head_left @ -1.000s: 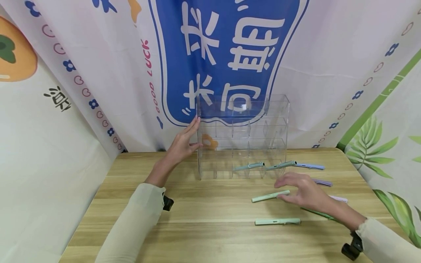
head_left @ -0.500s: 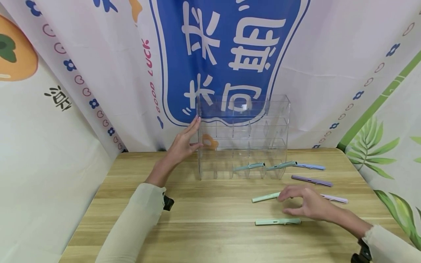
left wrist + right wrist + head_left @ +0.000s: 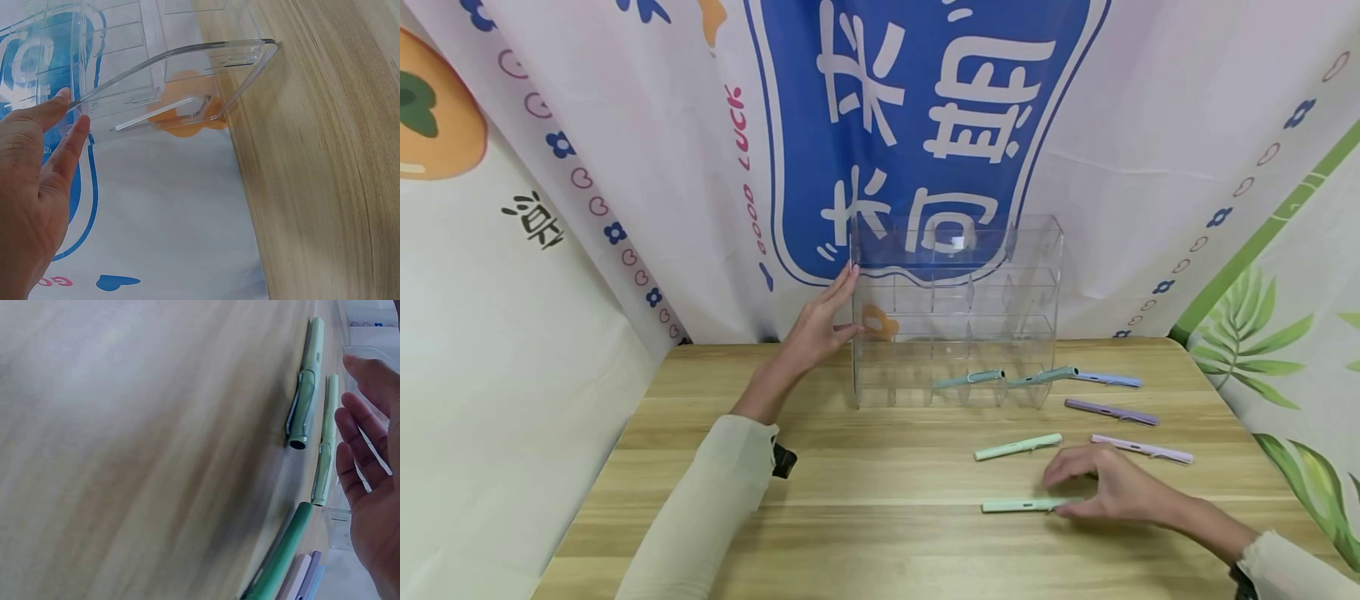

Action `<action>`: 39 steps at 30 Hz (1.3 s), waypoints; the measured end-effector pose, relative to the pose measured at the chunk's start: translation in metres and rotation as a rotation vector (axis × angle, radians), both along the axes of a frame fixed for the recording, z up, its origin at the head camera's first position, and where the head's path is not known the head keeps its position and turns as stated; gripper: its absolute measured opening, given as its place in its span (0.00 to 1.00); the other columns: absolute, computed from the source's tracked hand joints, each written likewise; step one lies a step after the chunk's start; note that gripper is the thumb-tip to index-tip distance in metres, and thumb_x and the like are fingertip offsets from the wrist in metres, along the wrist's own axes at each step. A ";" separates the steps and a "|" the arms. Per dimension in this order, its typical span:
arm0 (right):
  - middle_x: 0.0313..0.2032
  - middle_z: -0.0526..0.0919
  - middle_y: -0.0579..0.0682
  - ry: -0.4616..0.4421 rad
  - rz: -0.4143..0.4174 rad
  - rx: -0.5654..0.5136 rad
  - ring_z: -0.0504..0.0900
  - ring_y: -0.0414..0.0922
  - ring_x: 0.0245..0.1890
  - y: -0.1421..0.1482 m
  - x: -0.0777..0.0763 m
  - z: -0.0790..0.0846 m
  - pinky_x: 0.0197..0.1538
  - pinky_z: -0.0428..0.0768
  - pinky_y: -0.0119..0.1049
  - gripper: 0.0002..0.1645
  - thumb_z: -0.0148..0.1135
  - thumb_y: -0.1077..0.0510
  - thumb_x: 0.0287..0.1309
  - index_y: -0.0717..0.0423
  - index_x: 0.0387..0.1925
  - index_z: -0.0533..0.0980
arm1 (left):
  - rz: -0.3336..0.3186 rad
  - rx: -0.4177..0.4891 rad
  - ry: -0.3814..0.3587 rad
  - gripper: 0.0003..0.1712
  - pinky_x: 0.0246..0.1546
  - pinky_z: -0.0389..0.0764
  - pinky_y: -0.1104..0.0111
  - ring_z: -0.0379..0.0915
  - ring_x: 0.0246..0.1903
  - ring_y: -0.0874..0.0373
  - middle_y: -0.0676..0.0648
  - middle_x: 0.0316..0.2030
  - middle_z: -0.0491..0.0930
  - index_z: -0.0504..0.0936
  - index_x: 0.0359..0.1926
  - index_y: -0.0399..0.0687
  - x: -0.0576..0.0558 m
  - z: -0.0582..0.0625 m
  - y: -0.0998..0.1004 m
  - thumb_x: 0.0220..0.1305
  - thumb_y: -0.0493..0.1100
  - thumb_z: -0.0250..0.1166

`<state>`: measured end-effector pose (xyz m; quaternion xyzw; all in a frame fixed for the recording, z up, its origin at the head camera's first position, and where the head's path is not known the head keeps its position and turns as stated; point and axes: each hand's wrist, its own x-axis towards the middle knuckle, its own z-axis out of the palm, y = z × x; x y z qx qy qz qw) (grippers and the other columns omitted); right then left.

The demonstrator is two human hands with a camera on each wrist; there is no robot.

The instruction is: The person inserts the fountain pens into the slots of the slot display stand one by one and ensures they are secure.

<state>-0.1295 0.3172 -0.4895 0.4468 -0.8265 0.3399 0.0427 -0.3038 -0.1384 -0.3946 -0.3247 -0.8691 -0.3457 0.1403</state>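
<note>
"What has changed nearest us?"

"The right hand point(image 3: 1112, 487) has come nearer the front of the light wooden worktop point(image 3: 850, 537). It was over the farther slim, pale green pen point(image 3: 1018, 447); now it hovers at the clip end of the nearer slim, pale green pen point(image 3: 1011, 506). Its fingers bend loosely and hold nothing; the right wrist view shows a gap to the pen."

"Beyond that?"

"The farther green pen now shows whole, and so does the slim lilac pen point(image 3: 1138, 448). A dark green pen point(image 3: 281, 559) shows only at the right wrist. Then come a purple pen point(image 3: 1111, 412) and, toward the back right corner, a blue pen point(image 3: 1108, 380)."

"Any room?"

"Wood runs wide from the nearer pen to the left sleeve point(image 3: 700, 500). Toward the right edge, pens sit closer together."

"And the clear acrylic compartment rack point(image 3: 955, 315)?"

"Unmoved near the back edge, with two teal pens point(image 3: 970, 378) slanting at its bottom row, one reaching past its right side. The left hand point(image 3: 816, 329), fingers straight, touches its left side, as before."

"Can you read anything?"

"On the hanging white cloth point(image 3: 1150, 167), pink 'GOOD LUCK' and white '未来可期' on blue, both turned sideways."
</note>
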 end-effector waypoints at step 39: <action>0.42 0.89 0.45 -0.139 0.038 -0.094 0.87 0.40 0.41 0.008 0.003 -0.030 0.41 0.88 0.28 0.17 0.81 0.66 0.55 0.49 0.45 0.89 | 0.008 -0.001 -0.003 0.58 0.42 0.92 0.67 0.89 0.45 0.41 0.37 0.83 0.48 0.54 0.83 0.40 0.000 0.001 0.000 0.58 0.23 0.76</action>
